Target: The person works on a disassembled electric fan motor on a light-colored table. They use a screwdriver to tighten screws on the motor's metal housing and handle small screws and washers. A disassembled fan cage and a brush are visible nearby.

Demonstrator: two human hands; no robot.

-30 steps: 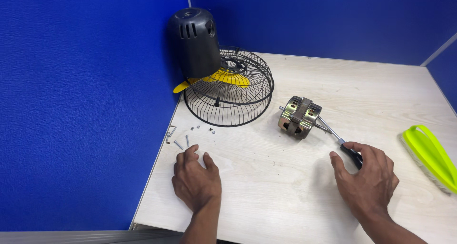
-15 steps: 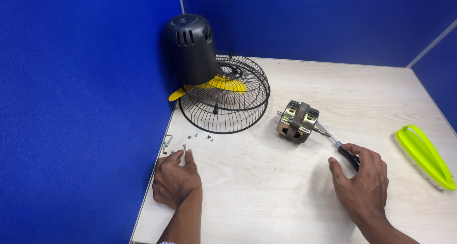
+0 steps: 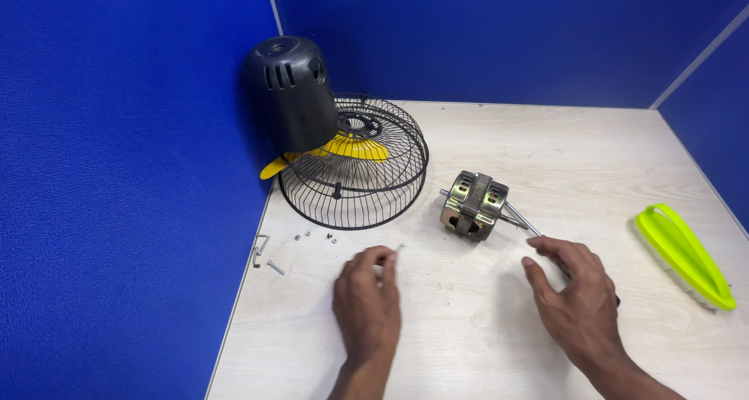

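My left hand [image 3: 367, 302] is near the table's front, thumb and forefinger pinching a small silver screw [image 3: 398, 249]. My right hand [image 3: 579, 295] lies palm down with its fingers apart over the dark handle of a screwdriver [image 3: 523, 219]. Only the metal shaft and a sliver of the handle show. The shaft points at a metal fan motor [image 3: 473, 205] standing just beyond both hands. I cannot tell whether the right hand's fingers grip the handle.
A black wire fan cage [image 3: 390, 193] with a yellow blade [image 3: 355, 146] and a black motor housing [image 3: 292, 92] sits in the back left corner. Loose screws [image 3: 314, 235] and a small bracket [image 3: 260, 248] lie by the left edge. A lime green brush [image 3: 683, 256] lies at the right. Blue partition walls surround the table.
My left hand moved right from the loose screws at the left edge toward the middle, now pinching a screw. My right hand stayed over the screwdriver handle.
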